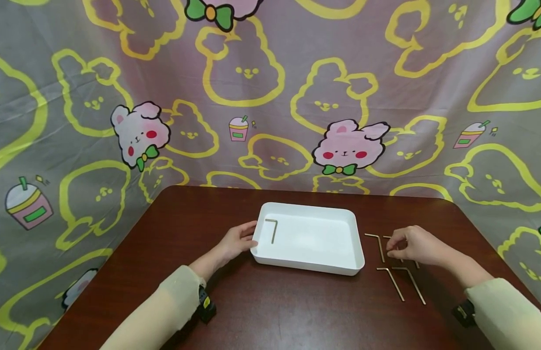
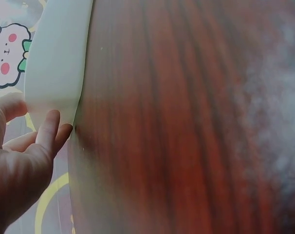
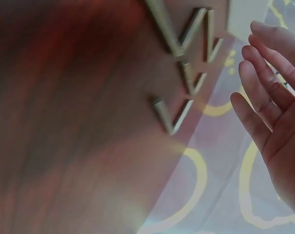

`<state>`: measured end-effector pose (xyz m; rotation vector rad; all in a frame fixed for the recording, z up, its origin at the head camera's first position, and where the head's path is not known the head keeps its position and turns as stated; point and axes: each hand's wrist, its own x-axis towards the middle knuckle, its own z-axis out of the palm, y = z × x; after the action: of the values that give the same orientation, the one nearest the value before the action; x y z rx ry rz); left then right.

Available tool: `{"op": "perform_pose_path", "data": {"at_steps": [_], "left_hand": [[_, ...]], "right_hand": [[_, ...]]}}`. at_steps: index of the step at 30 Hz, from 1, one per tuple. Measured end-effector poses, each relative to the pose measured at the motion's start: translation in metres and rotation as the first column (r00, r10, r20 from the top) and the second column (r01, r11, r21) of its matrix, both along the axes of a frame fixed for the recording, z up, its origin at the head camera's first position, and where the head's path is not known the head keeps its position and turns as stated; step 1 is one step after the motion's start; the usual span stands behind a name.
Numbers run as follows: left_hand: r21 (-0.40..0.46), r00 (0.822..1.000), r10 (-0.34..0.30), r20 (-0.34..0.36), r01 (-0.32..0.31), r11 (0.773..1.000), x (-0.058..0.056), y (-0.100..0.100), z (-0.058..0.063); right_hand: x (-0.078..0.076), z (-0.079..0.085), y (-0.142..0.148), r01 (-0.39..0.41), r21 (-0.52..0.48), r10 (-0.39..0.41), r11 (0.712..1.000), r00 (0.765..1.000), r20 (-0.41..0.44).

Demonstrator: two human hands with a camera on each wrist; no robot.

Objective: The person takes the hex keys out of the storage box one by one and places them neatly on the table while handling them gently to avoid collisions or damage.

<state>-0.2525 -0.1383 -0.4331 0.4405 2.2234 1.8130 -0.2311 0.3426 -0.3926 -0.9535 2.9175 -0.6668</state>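
A white tray (image 1: 307, 265) lies on the brown table. My left hand (image 1: 233, 243) lightly holds its left end, one digit at the rim and other fingertips against the outer wall (image 2: 55, 63). Inside the tray, near its left side, rests an L-shaped hex key (image 1: 275, 232). My right hand (image 1: 417, 247) hovers over several similar hex keys (image 1: 395, 284) to the right of the tray. In the right wrist view, its fingers (image 3: 257, 83) are spread and gently bent, and nothing shows between them. Parts of the keys below this hand are hidden in the head view.
The wooden table (image 1: 270, 311) runs back to a cartoon-patterned curtain (image 1: 270, 97), which also hangs at both sides. Each wrist carries a small black camera, such as the one at the left sleeve (image 1: 206, 305).
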Motion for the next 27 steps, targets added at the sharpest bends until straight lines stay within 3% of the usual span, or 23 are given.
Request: {"op": "perform_pose_path", "data": {"at_steps": [9,16,27], "left_hand": [[-0.042,0.996,0.048,0.072,-0.045,0.998,-0.002,0.003,0.000],[-0.039,0.996,0.054,0.072,-0.052,0.998,-0.002,0.004,0.002],[-0.055,0.996,0.060,0.065,-0.056,0.997,-0.005,0.004,0.000]], "right_hand": [[-0.018,0.022,-0.029,0.008,-0.015,-0.008,1.000,1.000,-0.012],[-0.036,0.041,-0.059,0.029,-0.055,-0.031,0.998,0.999,-0.024],[-0.074,0.050,-0.118,0.014,-0.123,-0.011,0.992,1.000,0.029]]}}
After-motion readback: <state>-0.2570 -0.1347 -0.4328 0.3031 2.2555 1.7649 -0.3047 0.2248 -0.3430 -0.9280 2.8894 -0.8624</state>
